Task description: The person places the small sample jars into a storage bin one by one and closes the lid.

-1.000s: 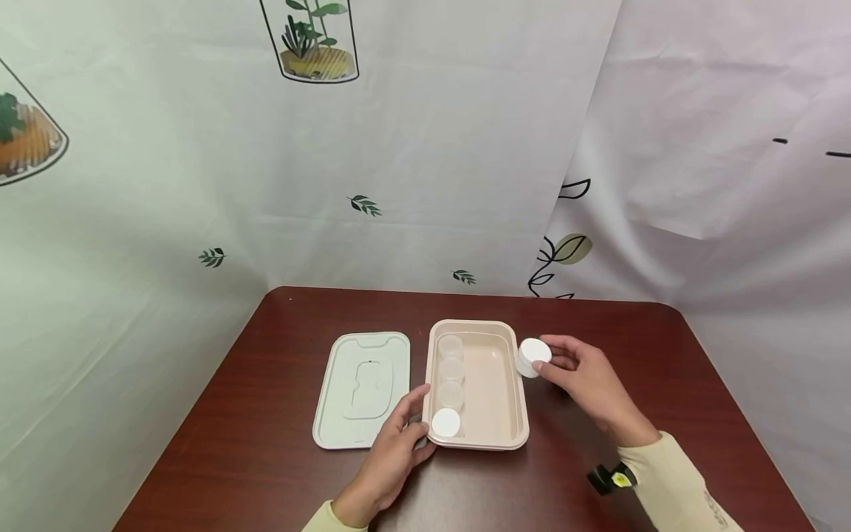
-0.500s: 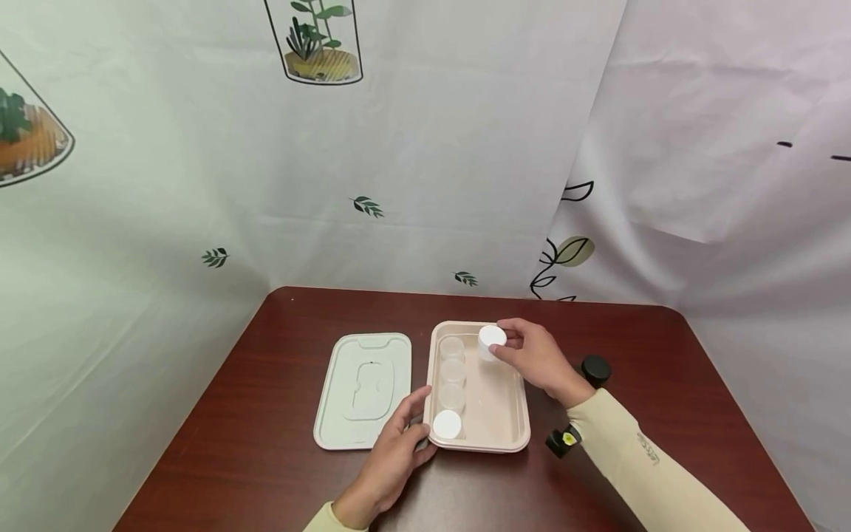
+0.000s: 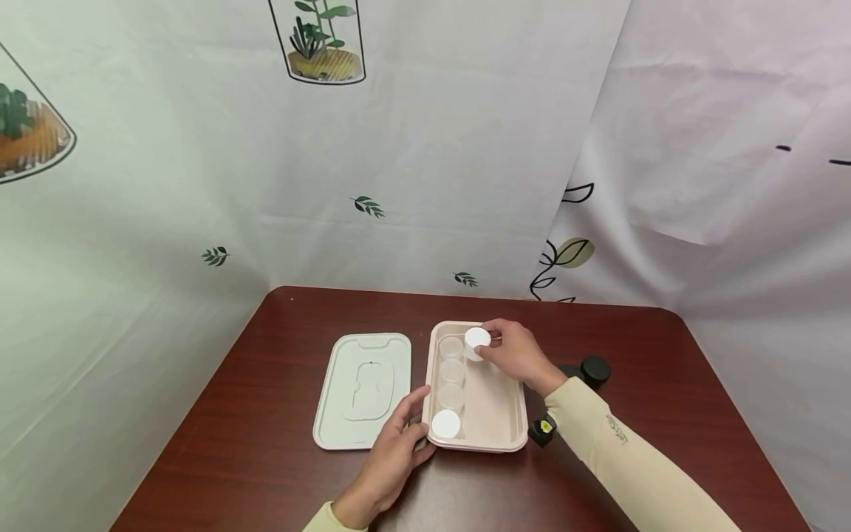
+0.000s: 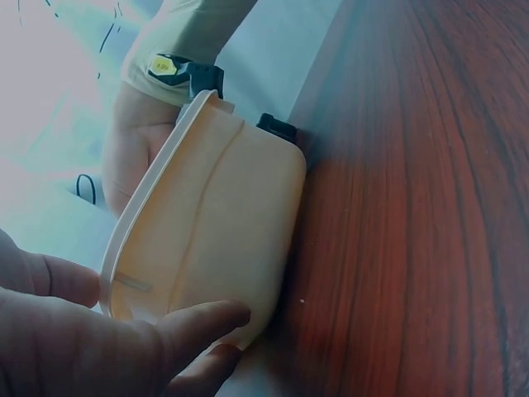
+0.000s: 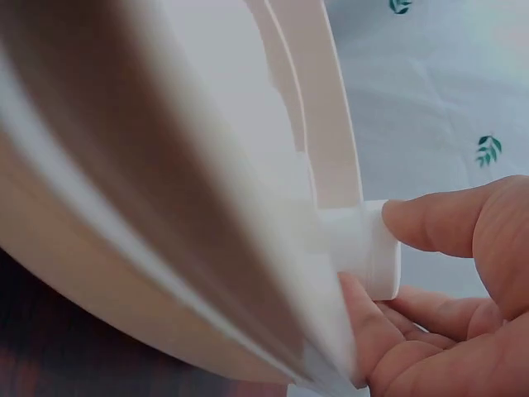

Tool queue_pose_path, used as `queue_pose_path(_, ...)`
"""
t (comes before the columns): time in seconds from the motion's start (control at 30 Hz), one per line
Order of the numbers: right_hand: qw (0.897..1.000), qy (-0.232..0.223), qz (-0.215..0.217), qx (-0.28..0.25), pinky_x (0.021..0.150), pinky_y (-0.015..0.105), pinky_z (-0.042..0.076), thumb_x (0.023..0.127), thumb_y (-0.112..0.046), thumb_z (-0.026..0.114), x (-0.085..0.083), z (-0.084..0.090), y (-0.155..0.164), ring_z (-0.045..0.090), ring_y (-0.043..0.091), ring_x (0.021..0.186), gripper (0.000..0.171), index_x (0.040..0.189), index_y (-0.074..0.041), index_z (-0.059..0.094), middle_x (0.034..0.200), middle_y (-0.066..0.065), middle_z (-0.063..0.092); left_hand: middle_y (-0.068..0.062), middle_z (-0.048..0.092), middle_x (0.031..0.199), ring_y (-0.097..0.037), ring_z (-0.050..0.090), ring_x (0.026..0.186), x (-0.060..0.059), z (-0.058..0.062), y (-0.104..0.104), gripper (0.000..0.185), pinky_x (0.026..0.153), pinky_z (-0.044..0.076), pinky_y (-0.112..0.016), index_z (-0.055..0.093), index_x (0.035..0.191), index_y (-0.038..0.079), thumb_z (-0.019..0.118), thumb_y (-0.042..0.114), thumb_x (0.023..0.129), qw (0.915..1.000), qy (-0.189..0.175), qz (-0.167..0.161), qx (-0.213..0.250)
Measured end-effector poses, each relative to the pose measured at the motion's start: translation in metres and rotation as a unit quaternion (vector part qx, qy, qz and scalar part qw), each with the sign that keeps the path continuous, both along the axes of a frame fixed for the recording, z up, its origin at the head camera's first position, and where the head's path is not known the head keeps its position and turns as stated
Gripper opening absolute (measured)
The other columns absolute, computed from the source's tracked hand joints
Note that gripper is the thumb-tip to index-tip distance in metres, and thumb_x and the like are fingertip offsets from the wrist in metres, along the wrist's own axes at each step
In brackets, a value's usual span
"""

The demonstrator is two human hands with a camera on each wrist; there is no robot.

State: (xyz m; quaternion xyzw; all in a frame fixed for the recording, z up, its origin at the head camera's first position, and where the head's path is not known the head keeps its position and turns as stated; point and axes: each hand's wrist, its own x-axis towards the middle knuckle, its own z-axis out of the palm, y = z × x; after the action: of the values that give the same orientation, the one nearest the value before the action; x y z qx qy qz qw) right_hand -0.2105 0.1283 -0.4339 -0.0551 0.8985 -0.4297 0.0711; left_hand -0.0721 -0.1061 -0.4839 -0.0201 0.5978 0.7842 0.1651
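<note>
A pale beige tub (image 3: 495,414) stands in the table's middle. Along its left side runs a row of round containers: several with translucent tops (image 3: 451,372) and one with a white lid (image 3: 446,424) at the near end. My right hand (image 3: 521,358) pinches a small white-lidded jar (image 3: 477,340) between thumb and fingers, inside the tub's far part, right of the row. In the right wrist view the jar (image 5: 368,248) shows upright-sided and white, over the tub wall. My left hand (image 3: 392,451) rests straight fingers against the tub's near left corner, seen also in the left wrist view.
A flat white lid (image 3: 362,391) lies on the dark red table (image 3: 253,443), left of the tub. Right of the tub, beside the right forearm, stands a black round-topped object (image 3: 595,371). A printed fabric backdrop (image 3: 425,148) hangs behind the table.
My right hand has carried the white-lidded jar leftward from beyond the tub's right rim to inside the far part. The black round-topped object has come into sight. My left hand stays put.
</note>
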Motion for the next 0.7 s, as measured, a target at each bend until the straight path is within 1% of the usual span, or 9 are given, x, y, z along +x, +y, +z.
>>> queue_pose_path(0.07, 1.000, -0.002, 0.000, 0.006, 0.083, 0.040, 0.061, 0.093, -0.014, 0.078, -0.002, 0.000, -0.003, 0.072, 0.028, 0.108, 0.041, 0.131, 0.000, 0.067, 0.120, 0.017, 0.074, -0.021, 0.027, 0.169, -0.029, 0.049, 0.139, 0.000, 0.000, -0.001, 0.066, 0.104, 0.052, -0.042, 0.032, 0.166, 0.014, 0.048, 0.006, 0.102, 1.0000, 0.002, 0.002, -0.001)
queue_pose_path(0.17, 1.000, 0.005, 0.005, 0.029, 0.078, 0.037, 0.059, 0.092, -0.012, 0.078, -0.004, -0.001, -0.006, 0.070, 0.025, 0.098, 0.037, 0.126, 0.001, 0.068, 0.112, 0.016, 0.074, -0.021, 0.028, 0.169, -0.029, 0.049, 0.140, 0.000, 0.001, -0.002, 0.067, 0.104, 0.052, -0.042, 0.032, 0.166, 0.013, 0.048, 0.006, 0.101, 1.0000, 0.003, 0.003, -0.002)
queue_pose_path(0.3, 0.995, 0.034, 0.023, 0.095, 0.074, 0.034, 0.056, 0.091, -0.012, 0.079, -0.006, -0.004, -0.011, 0.065, 0.021, 0.086, 0.033, 0.119, 0.003, 0.070, 0.104, 0.014, 0.073, -0.022, 0.027, 0.168, -0.029, 0.050, 0.139, 0.000, 0.001, -0.003, 0.067, 0.104, 0.052, -0.042, 0.032, 0.166, 0.013, 0.048, 0.006, 0.101, 1.0000, 0.000, 0.002, -0.003)
queue_pose_path(0.37, 0.990, 0.045, 0.031, 0.127, 0.075, 0.035, 0.056, 0.091, -0.012, 0.080, -0.006, -0.006, -0.013, 0.063, 0.021, 0.085, 0.033, 0.118, 0.003, 0.070, 0.103, 0.013, 0.073, -0.022, 0.028, 0.168, -0.029, 0.050, 0.139, 0.000, 0.001, -0.003, 0.067, 0.104, 0.052, -0.042, 0.032, 0.166, 0.013, 0.049, 0.006, 0.101, 1.0000, -0.001, 0.002, -0.005)
queue_pose_path(0.43, 0.987, 0.049, 0.036, 0.149, 0.078, 0.036, 0.056, 0.091, -0.013, 0.080, -0.006, -0.007, -0.016, 0.062, 0.021, 0.086, 0.031, 0.116, 0.002, 0.070, 0.103, 0.013, 0.073, -0.022, 0.028, 0.168, -0.028, 0.050, 0.138, 0.000, 0.001, -0.003, 0.067, 0.104, 0.052, -0.042, 0.032, 0.165, 0.013, 0.049, 0.006, 0.101, 1.0000, -0.001, 0.002, -0.005)
queue_pose_path(0.53, 0.979, 0.073, 0.045, 0.184, 0.079, 0.041, 0.056, 0.090, -0.014, 0.081, -0.004, -0.010, -0.021, 0.061, 0.023, 0.085, 0.027, 0.109, 0.000, 0.069, 0.099, 0.012, 0.071, -0.022, 0.029, 0.167, -0.028, 0.051, 0.138, -0.001, 0.001, -0.003, 0.067, 0.103, 0.053, -0.041, 0.033, 0.165, 0.013, 0.049, 0.006, 0.101, 1.0000, 0.001, 0.004, -0.006)
queue_pose_path(0.6, 0.972, 0.098, 0.050, 0.209, 0.080, 0.045, 0.057, 0.089, -0.014, 0.082, -0.002, -0.012, -0.024, 0.063, 0.026, 0.086, 0.025, 0.104, 0.000, 0.068, 0.095, 0.013, 0.069, -0.022, 0.030, 0.166, -0.028, 0.051, 0.138, -0.001, 0.000, -0.003, 0.066, 0.103, 0.053, -0.041, 0.033, 0.165, 0.013, 0.049, 0.006, 0.101, 1.0000, 0.003, 0.004, -0.005)
queue_pose_path(0.63, 0.966, 0.113, 0.053, 0.224, 0.081, 0.048, 0.057, 0.088, -0.014, 0.082, -0.001, -0.013, -0.025, 0.065, 0.028, 0.088, 0.025, 0.103, 0.000, 0.067, 0.094, 0.014, 0.069, -0.022, 0.030, 0.166, -0.028, 0.051, 0.138, -0.001, 0.000, -0.003, 0.066, 0.103, 0.053, -0.041, 0.033, 0.165, 0.013, 0.049, 0.006, 0.101, 1.0000, 0.003, 0.004, -0.005)
queue_pose_path(0.7, 0.956, 0.145, 0.059, 0.249, 0.084, 0.050, 0.059, 0.088, -0.013, 0.082, 0.002, -0.016, -0.026, 0.070, 0.033, 0.092, 0.030, 0.107, 0.003, 0.066, 0.095, 0.017, 0.072, -0.022, 0.029, 0.167, -0.028, 0.051, 0.137, -0.001, 0.000, -0.002, 0.066, 0.103, 0.052, -0.041, 0.033, 0.165, 0.012, 0.050, 0.006, 0.101, 1.0000, 0.003, 0.002, -0.004)
